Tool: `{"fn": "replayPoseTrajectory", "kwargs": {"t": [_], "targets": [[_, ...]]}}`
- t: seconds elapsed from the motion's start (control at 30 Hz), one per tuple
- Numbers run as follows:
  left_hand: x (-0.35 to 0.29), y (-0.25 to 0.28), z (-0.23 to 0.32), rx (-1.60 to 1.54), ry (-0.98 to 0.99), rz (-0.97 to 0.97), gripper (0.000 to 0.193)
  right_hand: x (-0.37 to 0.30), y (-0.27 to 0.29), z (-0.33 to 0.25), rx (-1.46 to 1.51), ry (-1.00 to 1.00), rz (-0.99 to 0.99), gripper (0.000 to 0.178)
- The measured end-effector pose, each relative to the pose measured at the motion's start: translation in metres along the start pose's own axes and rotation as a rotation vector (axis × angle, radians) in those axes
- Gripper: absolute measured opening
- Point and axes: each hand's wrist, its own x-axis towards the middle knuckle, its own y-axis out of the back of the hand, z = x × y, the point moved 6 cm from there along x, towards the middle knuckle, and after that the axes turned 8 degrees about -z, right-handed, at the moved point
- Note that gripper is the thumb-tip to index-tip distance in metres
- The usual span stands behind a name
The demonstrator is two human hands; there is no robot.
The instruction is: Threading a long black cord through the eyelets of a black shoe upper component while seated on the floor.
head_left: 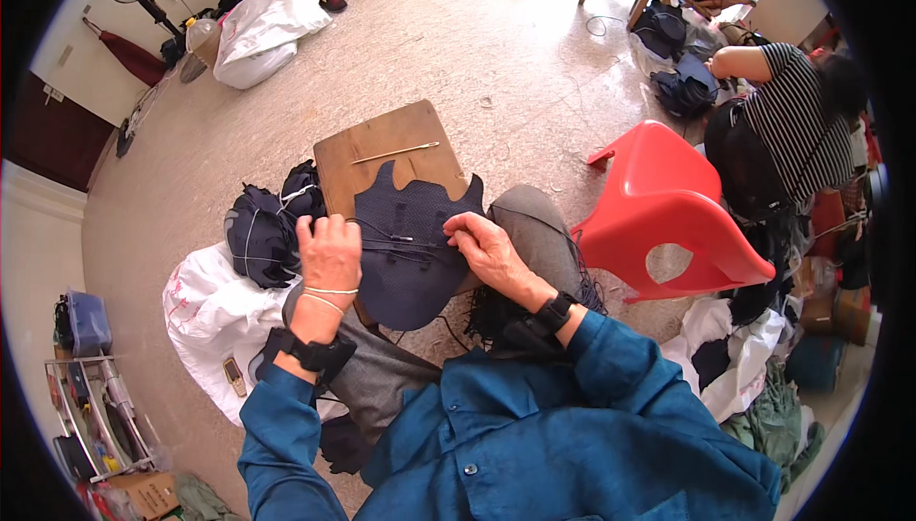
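A dark navy, lobed fabric piece [401, 287] is lying partly over a small brown wooden table [345, 166], thin dark cords [412, 255] crossing it. Taking the piece as centre, the left hand [330, 252] is curling its fingers at nine o'clock, its grip being hidden; the right hand [489, 250] is pinching thumb and forefinger at three, anything between being too small to tell. A long metal needle [396, 153] is resting at twelve, a tied dark fabric bundle [256, 233] is sitting at nine beyond the left hand, and a red plastic chair [658, 177] is standing at three.
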Motion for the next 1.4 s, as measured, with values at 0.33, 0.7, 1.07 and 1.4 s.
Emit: {"fn": "replayPoseTrajectory", "kwargs": {"t": [0.33,0.7,1.07,1.4], "targets": [[-0.046,-0.001,-0.074,0.002,0.225,0.022,0.012,0.0,-0.001,0.0,-0.096,0.01,-0.027,0.016],[-0.033,0.025,-0.019,-0.496,0.011,0.194,0.009,0.015,-0.011,-0.027,-0.405,0.198,-0.062,0.01],[-0.035,-0.005,0.003,-1.124,0.128,0.017,0.008,0.052,-0.039,-0.023,-0.457,0.248,-0.122,0.009],[0.016,-0.034,-0.005,-0.724,0.066,-0.013,0.016,0.04,-0.041,-0.022,-0.576,0.104,-0.214,0.012]]}}
